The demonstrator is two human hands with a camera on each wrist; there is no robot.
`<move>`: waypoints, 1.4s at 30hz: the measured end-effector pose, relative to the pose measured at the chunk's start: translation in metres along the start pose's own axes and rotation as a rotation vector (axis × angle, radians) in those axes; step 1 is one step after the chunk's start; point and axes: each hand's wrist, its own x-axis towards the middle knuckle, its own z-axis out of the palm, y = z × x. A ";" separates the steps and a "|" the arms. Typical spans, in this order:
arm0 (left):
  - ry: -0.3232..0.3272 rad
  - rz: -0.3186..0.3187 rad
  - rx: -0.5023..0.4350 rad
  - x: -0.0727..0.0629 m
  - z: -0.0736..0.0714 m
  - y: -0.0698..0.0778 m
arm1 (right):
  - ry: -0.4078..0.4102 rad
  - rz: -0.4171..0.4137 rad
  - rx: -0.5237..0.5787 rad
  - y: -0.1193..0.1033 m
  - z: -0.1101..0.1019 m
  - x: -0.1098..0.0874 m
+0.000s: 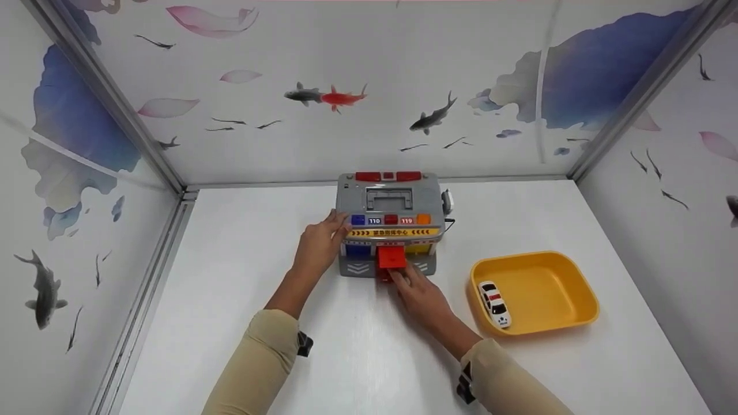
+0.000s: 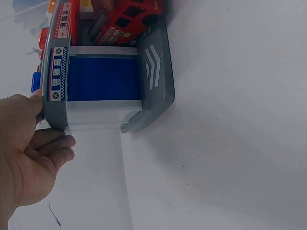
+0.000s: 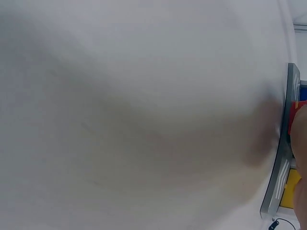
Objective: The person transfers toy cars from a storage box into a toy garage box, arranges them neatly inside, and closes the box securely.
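Note:
A grey toy emergency station (image 1: 389,199) stands at the back of the table, with red, blue and orange buttons and a carry handle on its roof. My left hand (image 1: 318,245) holds the left front edge of that roof, beside the blue door (image 2: 103,79). A red toy fire truck (image 2: 132,19) is tilted at the station's middle bay. My right hand (image 1: 420,294) grips the truck from the front, its fingertips partly hidden under a bright red flat panel (image 1: 392,257). Only a strip of the right hand (image 3: 301,143) shows in the right wrist view.
To the right lies a yellow tray (image 1: 553,294) with a white toy police car (image 1: 494,304) along its left side. A yellow door (image 1: 417,249) closes the station's right bay. White panels printed with fish and leaves wall the table in at the back and sides.

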 end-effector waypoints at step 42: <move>-0.009 -0.020 0.006 0.000 0.000 0.001 | -0.259 0.079 0.123 0.014 -0.018 0.008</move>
